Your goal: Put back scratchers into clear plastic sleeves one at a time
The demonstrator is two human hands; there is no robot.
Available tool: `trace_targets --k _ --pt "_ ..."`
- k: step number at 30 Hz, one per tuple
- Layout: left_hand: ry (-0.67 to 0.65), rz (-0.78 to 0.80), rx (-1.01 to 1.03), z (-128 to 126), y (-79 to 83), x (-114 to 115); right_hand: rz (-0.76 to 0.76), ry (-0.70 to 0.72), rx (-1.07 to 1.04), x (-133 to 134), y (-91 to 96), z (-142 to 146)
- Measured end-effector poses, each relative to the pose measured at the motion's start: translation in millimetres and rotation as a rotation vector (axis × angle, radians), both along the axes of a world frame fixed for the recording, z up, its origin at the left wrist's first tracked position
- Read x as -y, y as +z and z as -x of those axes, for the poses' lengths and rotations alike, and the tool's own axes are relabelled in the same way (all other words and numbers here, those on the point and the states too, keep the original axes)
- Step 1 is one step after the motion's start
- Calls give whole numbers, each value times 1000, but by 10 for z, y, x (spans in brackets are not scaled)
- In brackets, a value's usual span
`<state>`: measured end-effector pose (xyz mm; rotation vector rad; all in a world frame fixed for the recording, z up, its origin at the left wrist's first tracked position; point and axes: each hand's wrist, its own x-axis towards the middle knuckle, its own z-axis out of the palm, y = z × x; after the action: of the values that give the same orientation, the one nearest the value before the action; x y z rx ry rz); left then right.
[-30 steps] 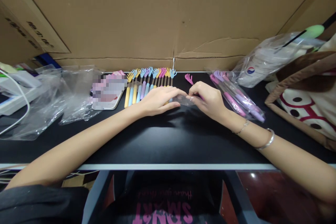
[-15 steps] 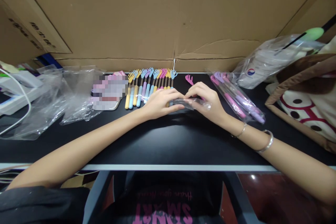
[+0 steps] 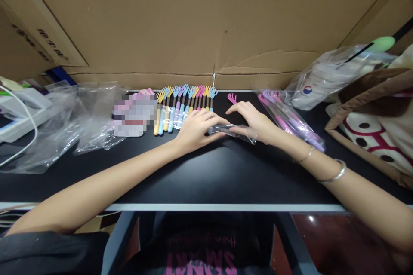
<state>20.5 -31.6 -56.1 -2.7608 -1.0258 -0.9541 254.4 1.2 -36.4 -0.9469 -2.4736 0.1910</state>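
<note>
Left hand (image 3: 196,129) and right hand (image 3: 254,122) meet over the black counter (image 3: 193,172), both on one narrow clear plastic sleeve (image 3: 237,132) that lies flat between them. Left hand: fingers extended and close together, tips resting on the sleeve's left end, pressing it onto the counter, not a full grip. Right hand: palm down, fingers loosely spread, thumb and lower fingers on the sleeve's right part; whether it pinches the film or only holds it down, cannot tell. Sleeve runs from the left fingertips under the right hand, its right end poking out just below the right palm.

Just beyond the left hand: row of pastel back scratchers (image 3: 183,105), claw heads pointing away, handles yellow, blue, lilac, pink, lying side by side; the left fingers are touching or nearly touching the nearest handles. Just beyond the right hand: single pink claw head (image 3: 232,98), its handle hidden behind the hand. Right of the right hand, close by: bagged pink and purple scratchers (image 3: 290,120), lying diagonally. Farther right: crumpled clear bag (image 3: 329,75) and a fabric tote (image 3: 377,124). Well left of the left hand: loose clear plastic bags (image 3: 64,124). Cardboard wall (image 3: 193,21) behind everything. Two bracelets (image 3: 322,165) on the right wrist.
</note>
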Motion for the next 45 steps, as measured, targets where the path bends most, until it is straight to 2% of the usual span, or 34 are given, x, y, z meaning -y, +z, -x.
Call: trace_targets --k 3,9,14,19,23,27,30,32,35,42,45 --pt "3 -24 -16 0 -4 2 38 -82 173 -42 126 -147" --pt "-21 -20 -34 6 -7 -1 132 -484 487 -116 261 -345" --pt "-15 -46 -60 -6 -13 14 142 -534 579 -118 234 -306" --pt "19 -115 -77 -12 -23 24 116 -588 580 -53 192 -196" --pt "45 -168 -79 7 -7 21 154 -529 402 -130 232 -262" --pt "82 -171 -66 21 1 18 223 -391 51 -264 413 -485" --pt "92 -164 -62 21 8 24 328 -357 -129 -303 566 -672" --pt "81 -167 -68 27 24 27 390 -329 -115 -300 640 -782" --pt "62 -187 -77 54 66 19 505 -176 28 -301 707 -926" --pt "87 -232 -68 123 160 -33 678 131 356 -402 726 -1149" --pt "86 -230 -74 133 160 -37 688 140 352 -412 719 -1152"
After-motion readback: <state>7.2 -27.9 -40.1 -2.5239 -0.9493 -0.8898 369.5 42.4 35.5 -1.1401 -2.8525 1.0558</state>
